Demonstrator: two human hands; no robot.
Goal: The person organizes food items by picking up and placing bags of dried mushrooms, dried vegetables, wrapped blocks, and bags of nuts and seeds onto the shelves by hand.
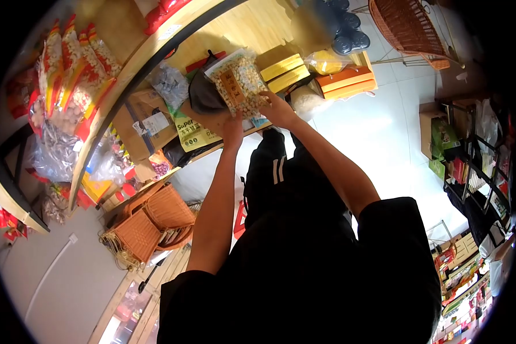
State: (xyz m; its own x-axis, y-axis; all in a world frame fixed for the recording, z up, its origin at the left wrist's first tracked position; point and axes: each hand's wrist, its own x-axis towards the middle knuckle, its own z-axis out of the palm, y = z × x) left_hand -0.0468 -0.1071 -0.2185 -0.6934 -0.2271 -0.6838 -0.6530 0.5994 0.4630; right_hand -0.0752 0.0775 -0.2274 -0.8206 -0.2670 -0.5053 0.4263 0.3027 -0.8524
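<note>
A clear bag of pale, kernel-like pieces (251, 74) with a brown-orange label is held up over the wooden shelf. My left hand (233, 131) is closed on its lower left edge, fingers partly hidden. At the bag's lower right corner, my right hand (276, 109) grips the plastic with bent fingers. A dark bowl-like item (203, 94) lies just left of the bag. Below it is a yellow-green "Super" pouch (196, 133). Yellow boxes (285, 73) sit close to the bag's right side.
The curved shelf edge (114, 94) runs along the left, with red-and-yellow snack bags (69, 69) beyond it. A cardboard box (146, 123) and orange boxes (345, 82) flank the hands. Wicker baskets (149, 223) stand lower left; another wicker basket (404, 26) is at upper right.
</note>
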